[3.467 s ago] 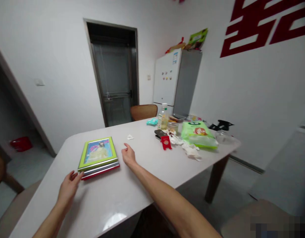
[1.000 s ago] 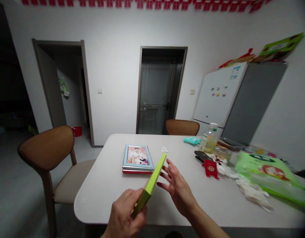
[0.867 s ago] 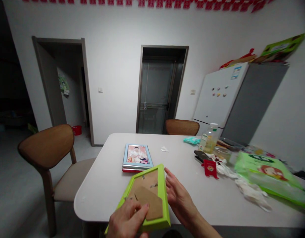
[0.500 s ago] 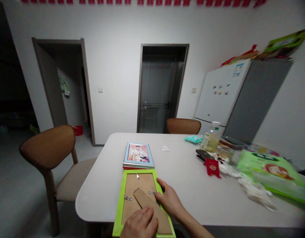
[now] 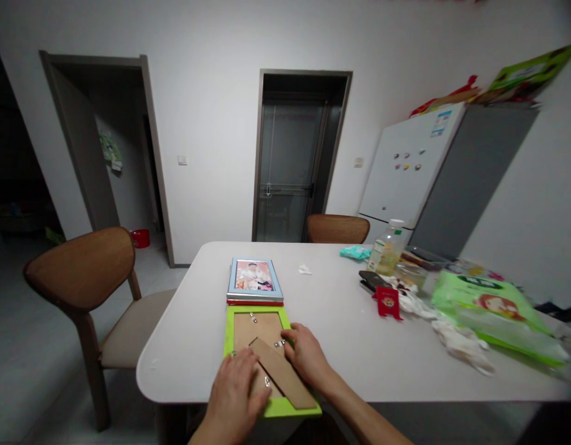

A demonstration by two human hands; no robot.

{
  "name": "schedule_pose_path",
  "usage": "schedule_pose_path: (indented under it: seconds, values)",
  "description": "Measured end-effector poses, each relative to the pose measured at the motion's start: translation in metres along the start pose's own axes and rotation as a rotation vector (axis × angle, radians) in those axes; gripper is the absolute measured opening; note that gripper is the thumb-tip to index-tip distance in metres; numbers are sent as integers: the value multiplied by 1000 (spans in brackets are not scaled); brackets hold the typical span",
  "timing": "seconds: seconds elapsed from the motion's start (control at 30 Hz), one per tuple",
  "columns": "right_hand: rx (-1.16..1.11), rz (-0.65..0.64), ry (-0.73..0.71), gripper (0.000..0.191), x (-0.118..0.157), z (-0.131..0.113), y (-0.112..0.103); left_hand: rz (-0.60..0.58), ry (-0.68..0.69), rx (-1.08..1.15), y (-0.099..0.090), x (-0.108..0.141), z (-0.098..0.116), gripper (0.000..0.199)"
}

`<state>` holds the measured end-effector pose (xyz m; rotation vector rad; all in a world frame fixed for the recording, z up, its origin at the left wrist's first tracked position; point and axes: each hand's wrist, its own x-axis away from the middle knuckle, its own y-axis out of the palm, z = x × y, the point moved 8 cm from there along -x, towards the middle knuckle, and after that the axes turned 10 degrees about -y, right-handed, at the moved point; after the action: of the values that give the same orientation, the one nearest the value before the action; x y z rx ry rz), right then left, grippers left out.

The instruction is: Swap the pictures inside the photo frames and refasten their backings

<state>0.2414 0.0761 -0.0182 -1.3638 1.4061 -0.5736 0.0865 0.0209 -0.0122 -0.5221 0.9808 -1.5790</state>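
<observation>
A green picture frame (image 5: 228, 334) lies back side up at the table's front edge, its lower end jutting past it. Its brown backing board (image 5: 263, 326) has small metal clips along its sides, and a brown stand leg (image 5: 285, 377) slants across it. My left hand (image 5: 234, 389) rests over the frame's left side, fingers stretched across the board and thumb apart by the lower clip. At the right side, my right hand (image 5: 306, 353) grips the edge, its fingertips by the right clip. Just beyond lies a stack of frames, topped by a light blue photo frame (image 5: 232, 281).
On the white table (image 5: 355, 352) are a scrap of tissue (image 5: 304, 269), a teal packet (image 5: 355, 252), a bottle (image 5: 386, 250), a dark phone-like object (image 5: 374, 280), a red card (image 5: 387, 301), crumpled tissues (image 5: 461, 343) and a green tissue pack (image 5: 494, 309). A wooden chair (image 5: 81, 269) stands left.
My left hand has shifted left and up along the frame, uncovering the lower clip. More of the frame's bottom edge shows. The view has tilted down slightly.
</observation>
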Motion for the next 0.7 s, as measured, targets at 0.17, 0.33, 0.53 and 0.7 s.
schedule_pose_path:
  seconds: [0.17,0.33,0.53,0.7]
  values:
    - [95,-58,42,24,-5,-4,1,149,-176,111,-7,-10,-48,58]
    - [163,-105,84,27,-4,-2,1,179,-165,228,-5,-12,-56,57]
    - [185,-28,-87,25,-24,-31,-1,186,-278,301,-15,-15,-66,58]
    - [134,-67,-109,22,-52,-52,27,181,-246,244,-15,-16,-63,58]
